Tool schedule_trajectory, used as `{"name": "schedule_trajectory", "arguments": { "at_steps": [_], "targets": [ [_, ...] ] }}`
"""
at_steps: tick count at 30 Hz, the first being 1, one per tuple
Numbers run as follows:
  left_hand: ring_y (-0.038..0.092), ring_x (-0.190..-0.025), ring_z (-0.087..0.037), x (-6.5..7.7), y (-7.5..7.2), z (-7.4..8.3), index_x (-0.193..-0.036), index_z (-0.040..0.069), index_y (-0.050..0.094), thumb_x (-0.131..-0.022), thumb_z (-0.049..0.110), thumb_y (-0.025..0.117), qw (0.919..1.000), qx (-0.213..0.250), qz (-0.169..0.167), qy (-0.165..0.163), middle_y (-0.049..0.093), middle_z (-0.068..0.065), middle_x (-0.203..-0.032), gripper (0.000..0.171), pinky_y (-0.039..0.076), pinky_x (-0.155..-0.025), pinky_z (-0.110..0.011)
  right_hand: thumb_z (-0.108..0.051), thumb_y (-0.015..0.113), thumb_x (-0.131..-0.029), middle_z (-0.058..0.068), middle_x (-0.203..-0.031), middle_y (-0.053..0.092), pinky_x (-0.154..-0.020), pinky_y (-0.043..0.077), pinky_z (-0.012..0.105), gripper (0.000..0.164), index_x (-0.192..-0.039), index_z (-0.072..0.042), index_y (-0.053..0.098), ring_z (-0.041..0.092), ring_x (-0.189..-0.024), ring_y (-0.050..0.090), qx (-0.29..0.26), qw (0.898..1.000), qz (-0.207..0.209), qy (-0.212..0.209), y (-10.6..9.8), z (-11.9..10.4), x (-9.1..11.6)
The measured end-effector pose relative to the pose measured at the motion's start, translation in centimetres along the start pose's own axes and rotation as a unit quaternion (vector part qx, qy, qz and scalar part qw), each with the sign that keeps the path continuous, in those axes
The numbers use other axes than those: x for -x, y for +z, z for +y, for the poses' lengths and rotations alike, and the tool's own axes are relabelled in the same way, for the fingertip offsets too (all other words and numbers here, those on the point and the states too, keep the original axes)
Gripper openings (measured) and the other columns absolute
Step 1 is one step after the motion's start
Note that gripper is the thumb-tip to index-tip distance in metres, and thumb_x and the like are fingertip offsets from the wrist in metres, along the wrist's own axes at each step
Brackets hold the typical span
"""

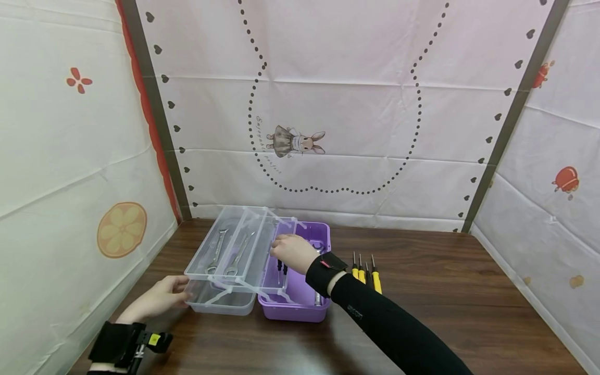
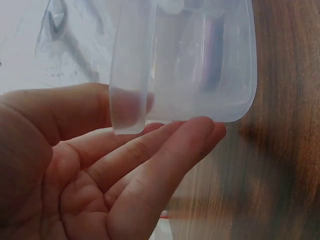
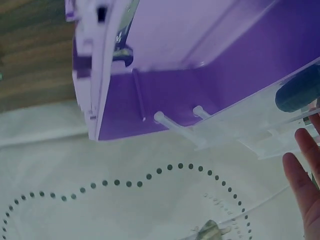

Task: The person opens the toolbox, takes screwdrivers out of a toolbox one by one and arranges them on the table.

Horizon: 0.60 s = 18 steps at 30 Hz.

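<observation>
Clear box (image 1: 222,307) touches uncurled left hand (image 1: 159,298).

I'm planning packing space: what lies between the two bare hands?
In the head view, a clear plastic tiered box holding two silver metal wrenches spans the stretch between the left hand and the right hand.

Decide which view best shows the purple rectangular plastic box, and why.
The head view. The purple box shows its front wall, right rim and some interior, though a clear plastic tray and the right hand cover parts. The right wrist view shows mostly its inside, cropped; the left wrist view, at most a blurred purplish patch.
</observation>
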<state>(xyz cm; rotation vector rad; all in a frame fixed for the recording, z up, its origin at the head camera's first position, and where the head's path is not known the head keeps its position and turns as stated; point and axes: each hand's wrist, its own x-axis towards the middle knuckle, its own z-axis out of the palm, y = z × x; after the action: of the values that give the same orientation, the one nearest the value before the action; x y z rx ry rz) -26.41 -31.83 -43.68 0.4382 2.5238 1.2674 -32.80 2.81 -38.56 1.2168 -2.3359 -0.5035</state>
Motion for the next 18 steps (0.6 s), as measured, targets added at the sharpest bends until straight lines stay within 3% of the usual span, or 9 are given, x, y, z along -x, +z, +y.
{"name": "schedule_trajectory", "arguments": {
  "at_steps": [6, 13, 18],
  "targets": [
    [0.063, -0.107, -0.048, 0.00, -0.18, 0.12, -0.129, -0.038, 0.024, -0.096, 0.000, 0.055, 0.9999, -0.012, 0.000, -0.008, 0.042, -0.053, -0.127, 0.059, 0.060, -0.078, -0.039, -0.016, 0.067, -0.090, -0.018, -0.097, 0.072, -0.090, 0.051, 0.019, 0.021, -0.097, -0.033, 0.077, 0.002, -0.096, 0.063, 0.069, 0.997, 0.001, -0.023, 0.04, -0.23, -0.32],
    [0.063, -0.108, -0.048, -0.02, -0.21, 0.33, -0.129, -0.036, 0.028, -0.096, 0.003, 0.057, 0.9994, -0.032, 0.007, -0.010, 0.043, -0.053, -0.128, 0.059, 0.059, -0.080, -0.041, -0.008, 0.068, -0.088, -0.016, -0.083, 0.073, -0.075, 0.053, 0.020, 0.024, -0.080, -0.030, 0.075, 0.002, -0.081, 0.065, 0.068, 0.997, 0.017, -0.031, -0.06, -0.60, -0.77],
    [0.066, -0.103, -0.045, 0.08, -0.11, 0.36, -0.128, -0.035, 0.031, -0.096, 0.007, 0.059, 0.9983, -0.058, 0.006, 0.001, 0.049, -0.050, -0.124, 0.060, 0.059, -0.080, -0.042, -0.005, 0.067, -0.087, -0.016, -0.080, 0.072, -0.068, 0.053, 0.020, 0.027, -0.079, -0.029, 0.075, 0.002, -0.076, 0.065, 0.068, 0.996, 0.022, -0.045, 0.17, -0.97, -0.92]
  ]
}}
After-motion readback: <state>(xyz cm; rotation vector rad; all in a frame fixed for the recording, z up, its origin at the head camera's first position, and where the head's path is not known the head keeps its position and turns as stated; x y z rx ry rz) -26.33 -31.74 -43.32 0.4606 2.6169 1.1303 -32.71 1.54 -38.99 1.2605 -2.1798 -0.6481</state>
